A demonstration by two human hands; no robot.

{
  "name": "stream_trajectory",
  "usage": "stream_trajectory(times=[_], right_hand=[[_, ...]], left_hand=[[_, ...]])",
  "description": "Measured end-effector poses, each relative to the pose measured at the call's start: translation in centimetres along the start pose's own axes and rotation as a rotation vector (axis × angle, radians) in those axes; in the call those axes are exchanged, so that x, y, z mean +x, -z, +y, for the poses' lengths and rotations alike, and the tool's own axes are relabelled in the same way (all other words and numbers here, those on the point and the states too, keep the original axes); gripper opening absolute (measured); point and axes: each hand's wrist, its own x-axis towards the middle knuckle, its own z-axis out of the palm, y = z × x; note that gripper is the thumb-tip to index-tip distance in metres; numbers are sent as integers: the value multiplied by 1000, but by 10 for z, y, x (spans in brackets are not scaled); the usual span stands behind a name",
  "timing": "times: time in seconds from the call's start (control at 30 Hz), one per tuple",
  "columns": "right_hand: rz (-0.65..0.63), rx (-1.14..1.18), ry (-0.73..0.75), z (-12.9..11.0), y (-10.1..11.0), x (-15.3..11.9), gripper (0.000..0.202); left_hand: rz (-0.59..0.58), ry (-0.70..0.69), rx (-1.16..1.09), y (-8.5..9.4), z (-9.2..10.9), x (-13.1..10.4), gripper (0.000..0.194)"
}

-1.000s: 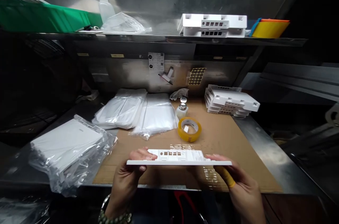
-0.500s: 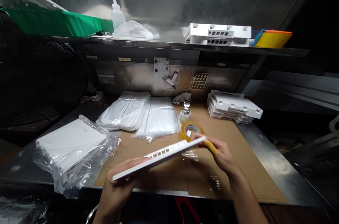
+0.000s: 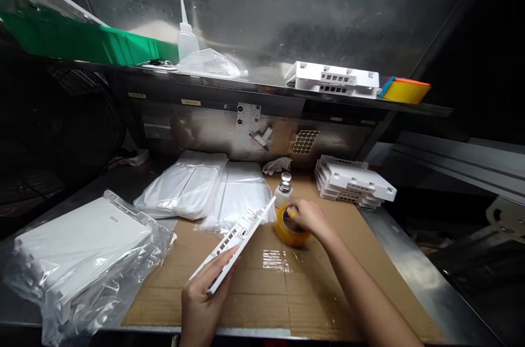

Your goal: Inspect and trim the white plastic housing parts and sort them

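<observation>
My left hand (image 3: 207, 287) grips the lower end of a thin white plastic housing (image 3: 241, 232) with a row of square port cutouts. The housing is tilted, its far end raised to the right above the cardboard. My right hand (image 3: 309, 216) is closed at the rim of a yellow roll of adhesive tape (image 3: 293, 236), its fingertips partly hidden in the core. Something yellow shows on one finger, like a finger cot. Just behind the roll stands a pump bottle (image 3: 284, 189) with a metal top.
Bagged white units (image 3: 86, 248) lie at left, stacks of clear plastic bags (image 3: 184, 183) behind. White housings (image 3: 355, 180) are piled at back right. The shelf above holds a green bin (image 3: 102, 43), a squeeze bottle (image 3: 187, 41), more housings (image 3: 336, 78) and a yellow container (image 3: 406, 90).
My right hand has let go of the housing and moved to the tape roll. My left hand has tilted the housing more steeply. The camera view has shifted.
</observation>
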Motion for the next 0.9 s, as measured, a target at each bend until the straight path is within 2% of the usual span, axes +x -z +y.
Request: stream_trajectory(times=[0.13, 0.23, 0.33, 0.63, 0.8, 0.9], right_hand=[[143, -16, 55, 6, 32, 26, 55], [161, -63, 51, 2, 42, 50, 46], [133, -130, 64, -7, 44, 63, 32], [87, -326, 105, -40, 47, 55, 32], [104, -296, 95, -39, 46, 52, 33], [191, -190, 115, -35, 47, 30, 35]], left_hand=[[-15, 87, -54, 4, 5, 2, 28], [-47, 133, -54, 4, 10, 4, 28], [-54, 132, -48, 5, 14, 7, 27], [-54, 162, -57, 7, 18, 12, 26], [-66, 194, -83, 6, 17, 10, 27], [-53, 189, -82, 5, 16, 8, 29]])
